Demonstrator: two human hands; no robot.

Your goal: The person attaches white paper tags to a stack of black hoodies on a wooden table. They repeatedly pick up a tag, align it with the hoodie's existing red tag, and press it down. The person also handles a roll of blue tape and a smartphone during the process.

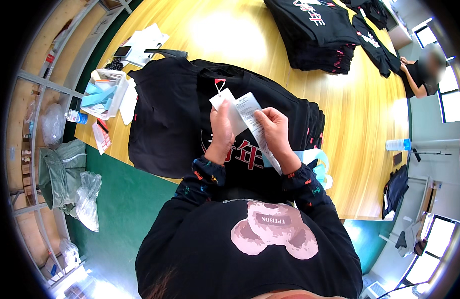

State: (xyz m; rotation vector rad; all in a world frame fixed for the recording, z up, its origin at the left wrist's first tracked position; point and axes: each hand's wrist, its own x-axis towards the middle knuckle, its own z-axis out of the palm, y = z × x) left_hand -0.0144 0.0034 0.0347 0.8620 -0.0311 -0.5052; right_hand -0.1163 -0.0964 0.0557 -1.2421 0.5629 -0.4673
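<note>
My left hand (223,125) grips a white hang tag (235,119), which a thin cord ties to the red neck label (219,80) of a black T-shirt (248,84). Between the thumb and fingers of my right hand (274,127) is a strip of printed stickers (249,109), its upper end beside the tag and its lower part trailing past my wrist. Both hands are above the shirt, which lies on a stack of black garments and bears red and white characters (248,155). A folded dark garment (164,119) lies at the left of this stack.
Left on the wooden table (230,33) are a plastic box (121,88) of paper strips, a phone (122,51), papers and a spray can (76,116). A tall stack of black shirts (319,41) stands at the back right. Another person (420,74) handles a black shirt at the far right edge.
</note>
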